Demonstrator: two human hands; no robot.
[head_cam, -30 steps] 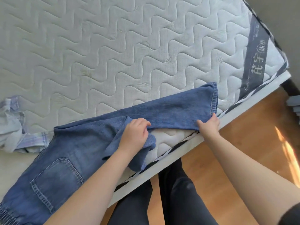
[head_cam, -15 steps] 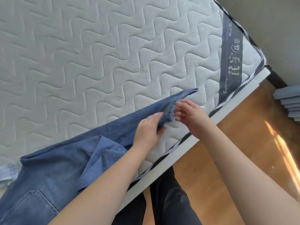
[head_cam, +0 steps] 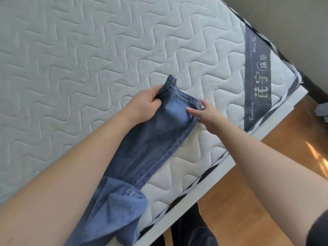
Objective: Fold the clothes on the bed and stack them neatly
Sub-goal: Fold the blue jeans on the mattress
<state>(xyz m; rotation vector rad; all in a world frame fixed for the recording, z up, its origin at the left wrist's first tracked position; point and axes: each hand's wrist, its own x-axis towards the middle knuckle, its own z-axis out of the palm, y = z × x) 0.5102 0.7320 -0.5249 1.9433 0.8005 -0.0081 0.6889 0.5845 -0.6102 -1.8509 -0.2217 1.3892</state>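
- Head view: the hem end of the blue denim jeans (head_cam: 150, 137) is now sitting near the middle of the frame. A second ago it was lying spread flat toward the right edge of the white quilted mattress (head_cam: 88, 59), so both hands are gathering the cuffs inward.
- The left hand (head_cam: 143, 105) has moved off the crumpled fold at the lower left. It is now curling its fingers around the upper corner of the hem, clamped on the denim.
- The right hand (head_cam: 204, 112), which was pinning the cuff at the mattress edge, is now lying on the lower hem corner with fingers mostly straight. Whether the thumb is pinching underneath is not visible.
- My judgement: the two legs are being lined up hem to hem, an early step, with the lengthwise fold only just starting and no stack begun.
- The jeans are running diagonally from between the hands down to the lower left of the frame, under the left forearm. A loose bunched flap is resting near the bottom centre, just beside the striped mattress edge.
- The wooden floor (head_cam: 266, 174) is showing at the lower right.
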